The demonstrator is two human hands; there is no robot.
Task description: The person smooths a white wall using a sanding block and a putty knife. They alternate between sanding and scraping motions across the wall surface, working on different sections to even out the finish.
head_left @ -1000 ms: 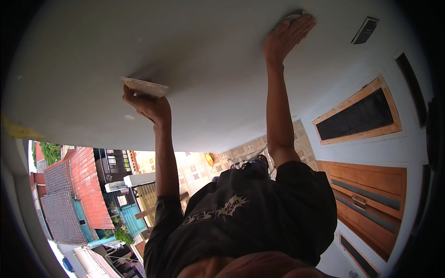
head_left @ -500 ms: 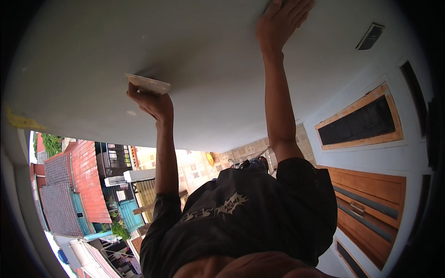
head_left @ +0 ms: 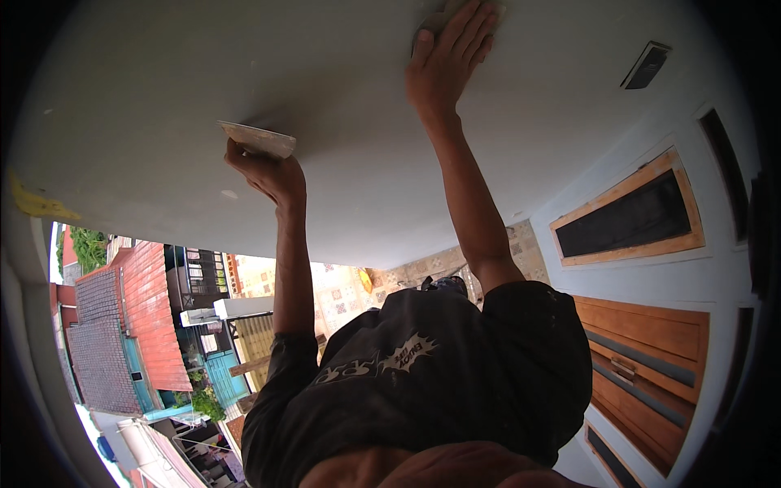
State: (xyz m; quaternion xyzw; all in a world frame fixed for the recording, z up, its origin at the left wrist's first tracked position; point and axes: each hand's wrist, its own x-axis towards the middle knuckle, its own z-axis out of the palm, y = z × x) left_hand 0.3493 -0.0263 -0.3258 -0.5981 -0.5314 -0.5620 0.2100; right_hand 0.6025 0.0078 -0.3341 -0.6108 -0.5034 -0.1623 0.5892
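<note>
A smooth grey wall (head_left: 358,98) rises in front of me. My left hand (head_left: 272,175) grips a wide-bladed putty knife (head_left: 259,139), held close to the wall with its blade casting a shadow there. Higher and to the right, my right hand (head_left: 447,69) presses against the wall with its fingers stretched out. Beneath that palm and fingers is a thin grey piece (head_left: 433,23), perhaps sandpaper; mostly covered, its kind is hard to make out.
A dark switch plate (head_left: 647,65) sits on the wall at right. Further right are a wood-framed window (head_left: 626,207) and a wooden door (head_left: 643,350). Patterned floor tiles (head_left: 338,293) lie below. Red roofing (head_left: 154,313) and a neighbouring house show at left.
My right hand has slid left and a little lower along the wall, the grey piece going with it. The putty knife in my left hand has shifted only slightly.
</note>
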